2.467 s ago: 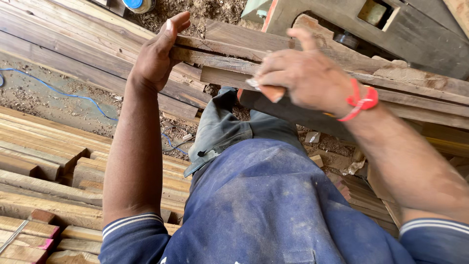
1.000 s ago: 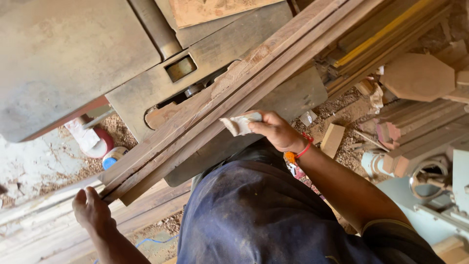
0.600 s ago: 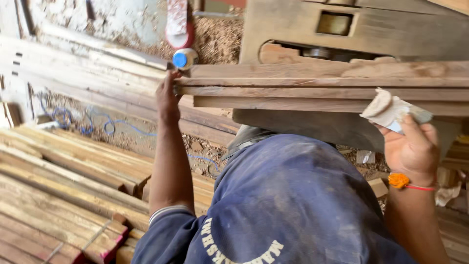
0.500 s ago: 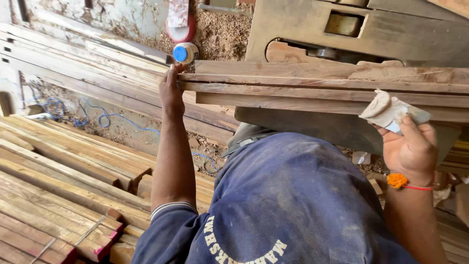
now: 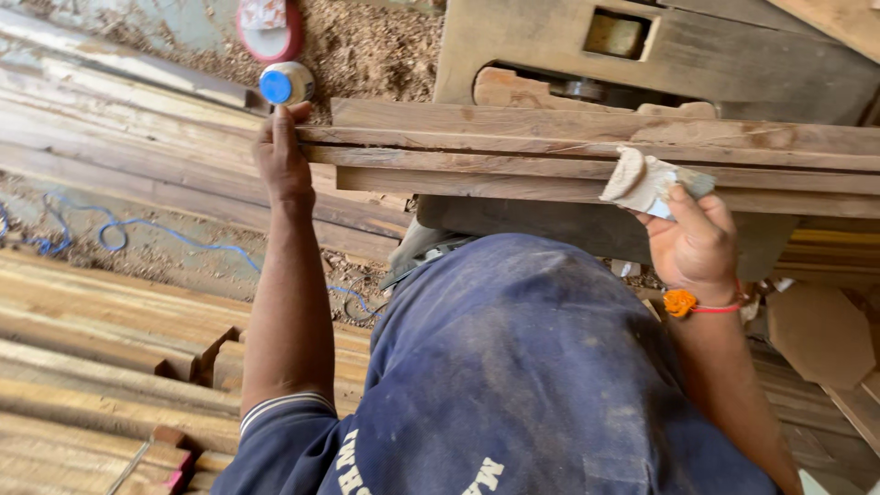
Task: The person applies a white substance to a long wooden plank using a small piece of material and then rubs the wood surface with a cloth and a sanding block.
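Note:
Several long brown wooden strips (image 5: 513, 151) lie side by side across a grey machine table (image 5: 733, 64). My left hand (image 5: 280, 156) grips their left ends. My right hand (image 5: 692, 243), with a red thread at the wrist, holds a putty knife loaded with pale wood filler (image 5: 646, 179) against the near strip's edge. My dusty blue shirt (image 5: 513, 367) fills the lower middle.
Stacks of planks (image 5: 101, 339) lie at lower left, more long boards (image 5: 137, 119) beyond them. A blue cable (image 5: 137, 225) snakes over the sawdust floor. A blue-capped bottle (image 5: 284, 84) and a red-rimmed container (image 5: 269, 26) sit at the top. Wood offcuts (image 5: 820, 335) lie at right.
The view swung from the right end of the strips back to the left. My right hand with the filler has moved left along the near strip. My left hand keeps its grip.

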